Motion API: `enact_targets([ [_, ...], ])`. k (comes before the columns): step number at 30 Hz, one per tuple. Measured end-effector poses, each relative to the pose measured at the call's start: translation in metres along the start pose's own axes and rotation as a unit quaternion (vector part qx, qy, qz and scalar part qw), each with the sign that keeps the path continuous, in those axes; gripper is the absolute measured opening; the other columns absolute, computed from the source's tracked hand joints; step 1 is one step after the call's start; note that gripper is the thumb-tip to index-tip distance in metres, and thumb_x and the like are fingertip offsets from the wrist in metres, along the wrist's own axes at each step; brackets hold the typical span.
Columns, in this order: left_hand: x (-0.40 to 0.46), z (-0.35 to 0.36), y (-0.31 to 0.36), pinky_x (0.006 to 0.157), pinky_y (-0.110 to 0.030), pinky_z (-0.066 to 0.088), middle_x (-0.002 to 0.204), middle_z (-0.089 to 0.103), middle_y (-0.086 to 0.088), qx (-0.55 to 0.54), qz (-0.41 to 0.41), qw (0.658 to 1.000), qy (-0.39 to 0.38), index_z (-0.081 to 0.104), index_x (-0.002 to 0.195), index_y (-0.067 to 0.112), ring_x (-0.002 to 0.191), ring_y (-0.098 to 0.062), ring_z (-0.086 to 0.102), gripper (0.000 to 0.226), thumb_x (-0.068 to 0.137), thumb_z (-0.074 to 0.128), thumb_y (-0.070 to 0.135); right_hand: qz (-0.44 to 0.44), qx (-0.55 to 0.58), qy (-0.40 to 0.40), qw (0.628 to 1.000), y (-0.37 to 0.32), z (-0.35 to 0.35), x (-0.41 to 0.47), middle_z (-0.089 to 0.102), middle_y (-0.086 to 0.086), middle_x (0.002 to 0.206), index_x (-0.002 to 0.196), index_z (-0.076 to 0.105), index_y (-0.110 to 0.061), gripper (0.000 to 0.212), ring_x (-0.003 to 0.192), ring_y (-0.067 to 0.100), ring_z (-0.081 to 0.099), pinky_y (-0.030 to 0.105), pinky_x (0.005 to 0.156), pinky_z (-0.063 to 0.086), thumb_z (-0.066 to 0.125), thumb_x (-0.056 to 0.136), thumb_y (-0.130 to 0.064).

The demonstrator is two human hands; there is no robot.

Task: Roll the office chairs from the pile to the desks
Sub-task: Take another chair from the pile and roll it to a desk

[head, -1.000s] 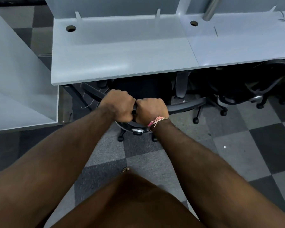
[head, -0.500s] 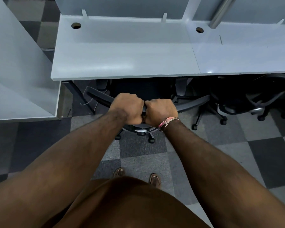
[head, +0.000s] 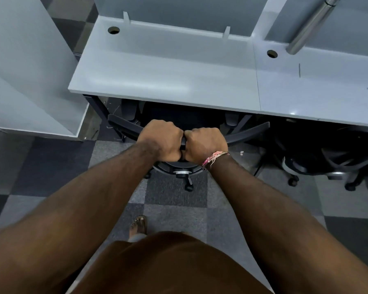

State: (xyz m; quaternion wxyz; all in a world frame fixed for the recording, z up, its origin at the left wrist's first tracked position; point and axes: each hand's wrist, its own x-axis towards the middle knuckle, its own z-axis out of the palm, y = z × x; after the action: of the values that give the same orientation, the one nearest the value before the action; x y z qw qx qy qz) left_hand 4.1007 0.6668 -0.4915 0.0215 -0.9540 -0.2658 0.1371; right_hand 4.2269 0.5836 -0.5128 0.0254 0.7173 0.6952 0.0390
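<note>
We see both hands fisted side by side, knuckles touching, on the top rail of the office chair: the left hand and the right hand each curl round the black backrest edge, which runs out to either side of the grip. The chair's seat sits ahead of the grip, tucked under the grey desk, its base and a caster showing just below the fists. A second chair sits under the desk right of the grip.

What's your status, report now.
Left hand and right hand grip chair backrest. Chair seat under desk. Second chair parked right, apart.
</note>
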Motion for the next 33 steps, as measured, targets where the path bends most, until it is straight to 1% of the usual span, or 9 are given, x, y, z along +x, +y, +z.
enact_targets([
  [1, 0.005, -0.002, 0.001, 0.058, -0.032, 0.052, 0.062, 0.059, 0.005, -0.001, -0.003, 1.0, -0.001, 0.058, 0.071, 0.026, 0.054, -0.017, 0.056, 0.026, 0.081, 0.056, 0.05, -0.006, -0.004, 0.002, 1.0, 0.006, 0.001, 0.003, 0.067, -0.002, 0.076, 0.072, 0.045, -0.026, 0.024, 0.068, 0.027, 0.066, 0.031, 0.055, 0.032, 0.056, 0.08, -0.045],
  [4, 0.026, -0.009, -0.001, 0.059, -0.033, 0.053, 0.061, 0.058, 0.005, -0.004, -0.008, 1.0, -0.005, 0.058, 0.069, 0.025, 0.054, -0.017, 0.056, 0.027, 0.079, 0.059, 0.05, -0.015, -0.013, -0.002, 1.0, 0.023, 0.002, 0.018, 0.068, -0.002, 0.079, 0.079, 0.06, -0.024, 0.022, 0.071, 0.026, 0.066, 0.031, 0.056, 0.032, 0.055, 0.08, -0.045],
  [6, 0.041, -0.014, -0.005, 0.06, -0.033, 0.054, 0.06, 0.058, 0.005, -0.01, -0.011, 1.0, -0.006, 0.058, 0.068, 0.025, 0.054, -0.018, 0.056, 0.027, 0.078, 0.061, 0.049, -0.016, -0.016, -0.004, 1.0, 0.035, 0.004, 0.03, 0.068, -0.002, 0.08, 0.083, 0.063, -0.024, 0.023, 0.073, 0.027, 0.067, 0.031, 0.057, 0.034, 0.055, 0.08, -0.046],
  [9, 0.066, -0.022, -0.016, 0.06, -0.032, 0.054, 0.061, 0.059, 0.005, -0.02, -0.004, 1.0, -0.014, 0.059, 0.069, 0.024, 0.055, -0.017, 0.057, 0.025, 0.078, 0.064, 0.048, -0.006, -0.006, 0.004, 1.0, 0.052, 0.006, 0.053, 0.068, -0.002, 0.081, 0.085, 0.063, -0.023, 0.024, 0.074, 0.028, 0.067, 0.031, 0.057, 0.035, 0.056, 0.08, -0.046],
  [14, 0.086, -0.025, -0.063, 0.058, -0.03, 0.046, 0.062, 0.058, 0.006, -0.014, -0.005, 1.0, -0.02, 0.058, 0.07, 0.026, 0.056, -0.015, 0.054, 0.029, 0.077, 0.065, 0.053, -0.015, 0.006, 0.0, 1.0, 0.042, -0.004, 0.092, 0.068, 0.0, 0.08, 0.09, 0.064, -0.021, 0.025, 0.071, 0.029, 0.066, 0.032, 0.056, 0.033, 0.058, 0.082, -0.044],
  [18, 0.094, -0.028, -0.061, 0.058, -0.03, 0.045, 0.061, 0.058, 0.006, -0.015, 0.014, 1.0, -0.021, 0.058, 0.069, 0.026, 0.055, -0.016, 0.055, 0.03, 0.076, 0.064, 0.055, -0.003, -0.004, 0.009, 1.0, 0.051, -0.003, 0.095, 0.068, 0.0, 0.078, 0.088, 0.064, -0.021, 0.026, 0.067, 0.028, 0.065, 0.031, 0.054, 0.032, 0.059, 0.081, -0.046],
  [22, 0.09, -0.024, -0.066, 0.056, -0.03, 0.044, 0.06, 0.059, 0.006, -0.01, 0.019, 1.0, -0.019, 0.059, 0.07, 0.026, 0.055, -0.016, 0.056, 0.029, 0.078, 0.063, 0.054, -0.004, -0.007, 0.001, 1.0, 0.043, -0.003, 0.095, 0.069, -0.001, 0.086, 0.093, 0.064, -0.022, 0.029, 0.075, 0.028, 0.067, 0.032, 0.057, 0.033, 0.058, 0.081, -0.048],
  [30, 0.059, -0.015, -0.047, 0.06, -0.033, 0.054, 0.064, 0.059, 0.007, -0.03, 0.016, 0.999, -0.019, 0.057, 0.073, 0.027, 0.056, -0.016, 0.057, 0.024, 0.077, 0.063, 0.05, 0.009, 0.001, -0.011, 1.0, 0.026, 0.003, 0.066, 0.067, -0.002, 0.089, 0.095, 0.062, -0.021, 0.035, 0.08, 0.026, 0.066, 0.033, 0.059, 0.038, 0.059, 0.082, -0.054],
  [33, 0.038, -0.011, -0.034, 0.065, -0.038, 0.058, 0.07, 0.061, 0.007, -0.056, -0.001, 0.998, -0.019, 0.059, 0.078, 0.026, 0.063, -0.018, 0.06, 0.018, 0.076, 0.064, 0.043, 0.018, 0.018, -0.018, 1.0, 0.014, 0.004, 0.048, 0.067, -0.002, 0.093, 0.099, 0.061, -0.021, 0.038, 0.086, 0.026, 0.066, 0.035, 0.063, 0.041, 0.059, 0.083, -0.055],
])
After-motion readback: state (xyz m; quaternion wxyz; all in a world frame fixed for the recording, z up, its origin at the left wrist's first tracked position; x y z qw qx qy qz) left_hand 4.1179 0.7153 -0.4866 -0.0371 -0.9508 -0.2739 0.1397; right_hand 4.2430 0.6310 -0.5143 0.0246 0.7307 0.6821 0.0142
